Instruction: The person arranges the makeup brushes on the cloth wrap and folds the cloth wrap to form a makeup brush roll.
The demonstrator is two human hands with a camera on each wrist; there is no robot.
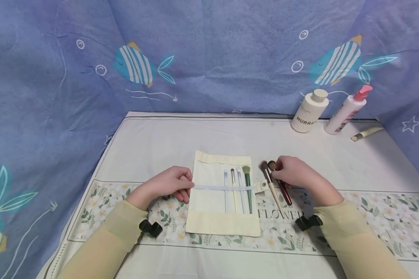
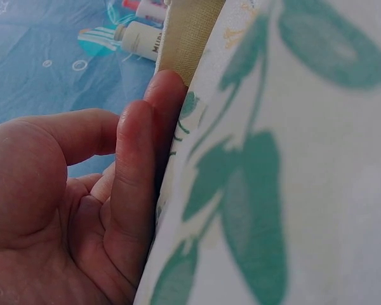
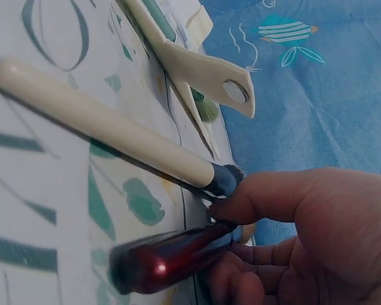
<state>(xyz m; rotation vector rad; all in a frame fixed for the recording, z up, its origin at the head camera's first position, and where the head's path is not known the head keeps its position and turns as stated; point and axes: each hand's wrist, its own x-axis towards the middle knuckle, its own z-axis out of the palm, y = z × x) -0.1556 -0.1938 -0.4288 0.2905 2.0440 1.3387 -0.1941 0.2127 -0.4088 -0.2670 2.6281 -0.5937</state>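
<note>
A cream fabric brush roll (image 1: 209,223) lies unfolded on the table, with several slim makeup brushes tucked under its pale elastic band (image 1: 209,187). Among them is a green makeup brush (image 1: 248,190). My left hand (image 1: 171,183) pinches the roll's left edge at the band; part of this grip is hidden in the left wrist view. To the right of the roll, my right hand (image 1: 295,172) pinches a makeup brush with a dark red handle (image 3: 171,260) near its bristle end. Close beside it lies a makeup brush with a cream handle (image 3: 108,130), apart from the roll.
A white bottle (image 1: 309,112) and a pump bottle with a pink top (image 1: 345,114) stand at the back right. Near them lies a cream stick-like item (image 1: 366,133). A floral mat (image 1: 118,209) runs under the roll. Blue fish-print cloth (image 1: 230,58) hangs behind.
</note>
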